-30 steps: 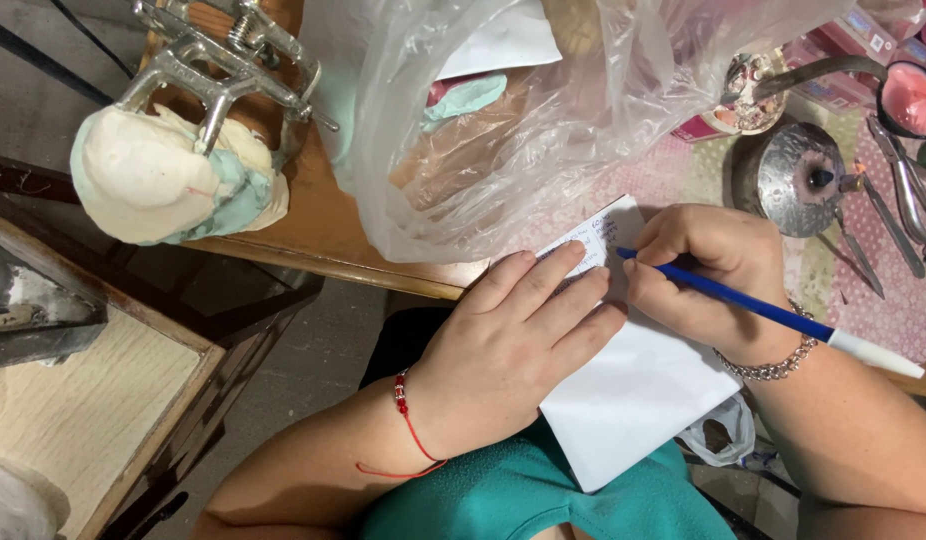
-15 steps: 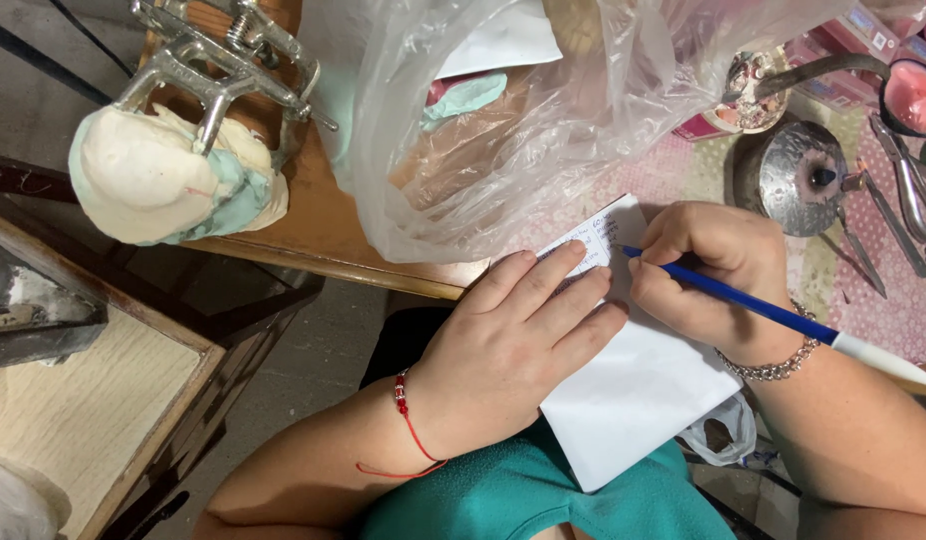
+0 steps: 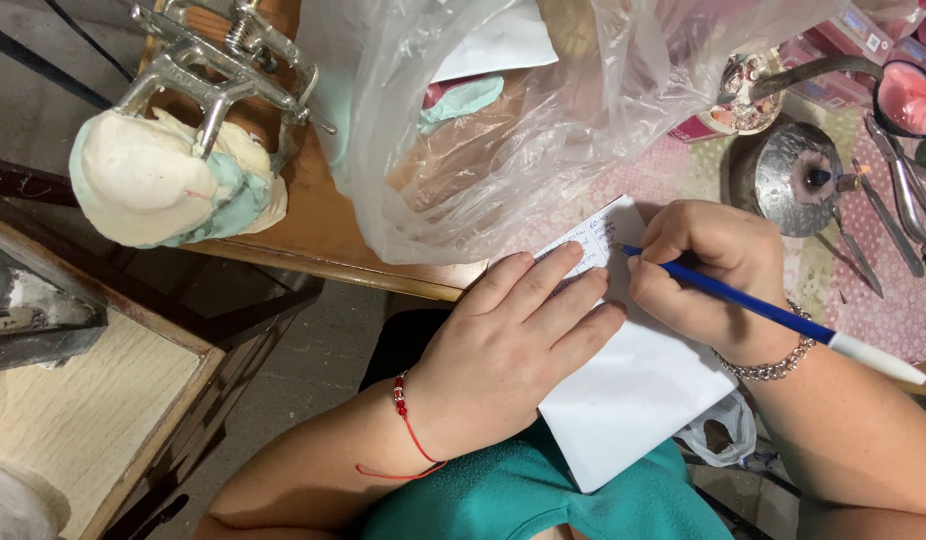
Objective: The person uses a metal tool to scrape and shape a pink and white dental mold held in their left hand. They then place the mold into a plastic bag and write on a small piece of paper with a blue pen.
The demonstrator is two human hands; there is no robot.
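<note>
While pressed flat, fingers together, on a white paper sheet (image 3: 643,390) at the wooden worktop (image 3: 323,225) edge: left hand (image 3: 513,350). Right hand (image 3: 708,270) clamped on a blue pen (image 3: 773,315), tip touching the sheet's upper corner. Just beyond, a clear plastic bag (image 3: 503,130). Far left, a plaster cast (image 3: 163,185) in a metal frame. Right of the bag, a round metal bowl (image 3: 793,175).

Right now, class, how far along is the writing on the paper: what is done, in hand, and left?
Done: a few handwritten lines sit at the top corner of the white paper. In hand: the left hand lies flat on the sheet, and the right hand holds the blue pen with its tip at those lines. Left: most of the sheet below is blank.
</note>
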